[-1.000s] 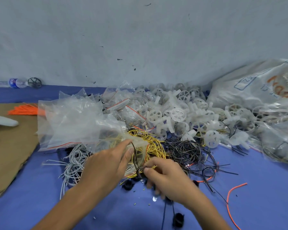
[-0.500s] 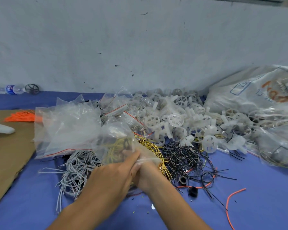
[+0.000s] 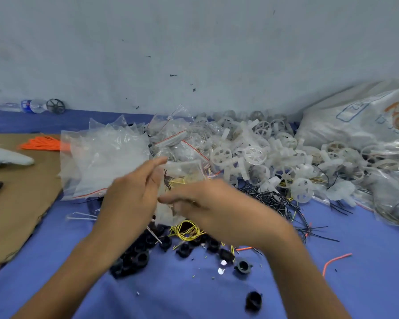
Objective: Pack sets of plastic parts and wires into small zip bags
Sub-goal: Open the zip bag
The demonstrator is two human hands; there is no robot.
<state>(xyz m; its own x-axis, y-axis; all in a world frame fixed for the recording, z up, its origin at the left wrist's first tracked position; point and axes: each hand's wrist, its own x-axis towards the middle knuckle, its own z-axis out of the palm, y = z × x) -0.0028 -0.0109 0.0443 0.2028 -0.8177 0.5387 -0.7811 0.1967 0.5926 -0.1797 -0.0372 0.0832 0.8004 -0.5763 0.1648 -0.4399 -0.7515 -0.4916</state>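
Note:
My left hand (image 3: 131, 199) and my right hand (image 3: 214, 208) meet over the middle of the blue table, both blurred by motion. Between them stands a small clear zip bag (image 3: 182, 171) with yellow and black wire inside; both hands seem to hold it. A coil of yellow wires (image 3: 187, 230) lies just below the hands. Small black plastic parts (image 3: 136, 256) are scattered in front. A heap of white plastic wheels (image 3: 253, 155) sits behind, with a tangle of black wires (image 3: 274, 201) to the right.
A stack of empty zip bags (image 3: 104, 162) lies at left beside brown cardboard (image 3: 14, 203) carrying orange wires (image 3: 39, 143) and a white controller (image 3: 5, 157). A large plastic sack (image 3: 359, 125) fills the right. A loose orange wire (image 3: 334, 261) lies at right, a bottle (image 3: 30, 105) by the wall.
The view has tilted down and the hands have lifted the small bag and drawn slightly apart. The black parts in front have come into view.

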